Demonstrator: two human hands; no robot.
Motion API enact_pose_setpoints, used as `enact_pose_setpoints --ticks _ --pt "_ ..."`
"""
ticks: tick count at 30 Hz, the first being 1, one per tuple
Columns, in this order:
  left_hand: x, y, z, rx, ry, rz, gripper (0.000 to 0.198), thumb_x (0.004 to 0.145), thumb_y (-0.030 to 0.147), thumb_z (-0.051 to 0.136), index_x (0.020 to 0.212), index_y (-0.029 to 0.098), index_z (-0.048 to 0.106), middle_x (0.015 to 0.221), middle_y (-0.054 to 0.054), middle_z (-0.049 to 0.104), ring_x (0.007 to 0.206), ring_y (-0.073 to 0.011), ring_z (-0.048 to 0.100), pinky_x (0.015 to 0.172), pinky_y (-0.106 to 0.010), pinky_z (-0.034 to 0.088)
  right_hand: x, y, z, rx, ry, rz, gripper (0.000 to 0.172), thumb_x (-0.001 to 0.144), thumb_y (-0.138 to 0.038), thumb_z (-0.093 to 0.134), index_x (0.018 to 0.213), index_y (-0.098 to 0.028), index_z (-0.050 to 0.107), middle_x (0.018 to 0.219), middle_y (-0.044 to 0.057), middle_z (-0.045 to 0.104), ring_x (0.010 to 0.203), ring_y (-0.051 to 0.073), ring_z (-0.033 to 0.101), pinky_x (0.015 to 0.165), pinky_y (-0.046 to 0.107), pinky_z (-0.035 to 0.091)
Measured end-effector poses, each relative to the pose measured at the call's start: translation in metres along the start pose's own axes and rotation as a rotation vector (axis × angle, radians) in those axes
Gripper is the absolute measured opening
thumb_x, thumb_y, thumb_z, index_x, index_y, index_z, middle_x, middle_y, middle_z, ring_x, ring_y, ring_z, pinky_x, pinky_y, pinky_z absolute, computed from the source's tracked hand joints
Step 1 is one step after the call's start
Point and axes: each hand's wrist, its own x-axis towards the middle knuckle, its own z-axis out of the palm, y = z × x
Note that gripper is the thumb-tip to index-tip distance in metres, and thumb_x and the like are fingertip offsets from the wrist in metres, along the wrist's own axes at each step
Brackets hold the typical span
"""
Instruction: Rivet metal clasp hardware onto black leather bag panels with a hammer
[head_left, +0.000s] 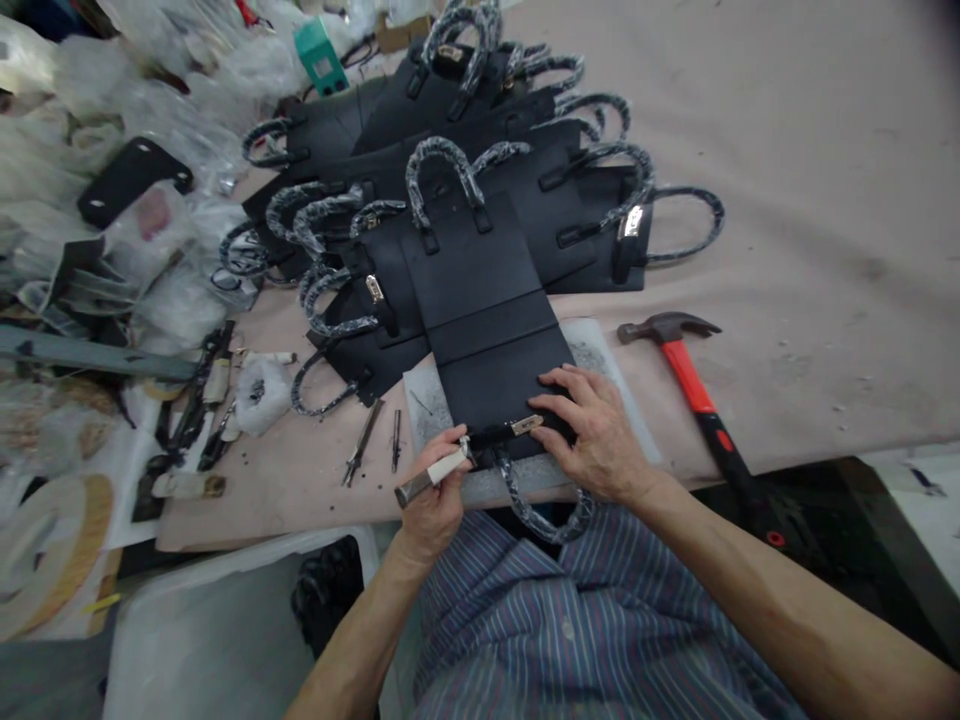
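Note:
A long black leather panel (487, 310) with wrapped loop handles at both ends lies on a pale board (619, 400) at the table's front edge. My left hand (439, 490) is closed around a metal punch tool (424, 480) with a pale band, its end beside a black strap on the panel. My right hand (592, 425) rests with fingers spread on the panel's right side, fingertips near the gold metal plate (526, 425) on the strap. A hammer (690, 380) with a red and black handle lies to the right.
More black panels (360, 145) with wrapped handles are piled behind. Two thin tools (364, 442) lie left of the board. Plastic bags (172, 300) and a tape roll (56, 555) crowd the left. A white bin (217, 620) stands below the front edge.

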Motion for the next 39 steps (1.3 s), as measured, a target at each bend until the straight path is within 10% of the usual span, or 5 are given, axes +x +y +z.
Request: enact_pose_setpoints --ticks 39 --pt "0.028 -0.001 0.011 0.036 -0.101 0.101 0.008 0.094 0.014 0.059 0.100 0.020 0.059 0.104 -0.009 0.069 0.101 -0.0212 0.069 0.091 -0.042 0.058 -0.001 -0.002 0.000 0.029 0.040 0.009 0.024 0.089 -0.030 0.067 0.111 -0.021 0.070 0.133 0.011 0.061 0.133 0.035 0.046 0.112 0.057 0.039"
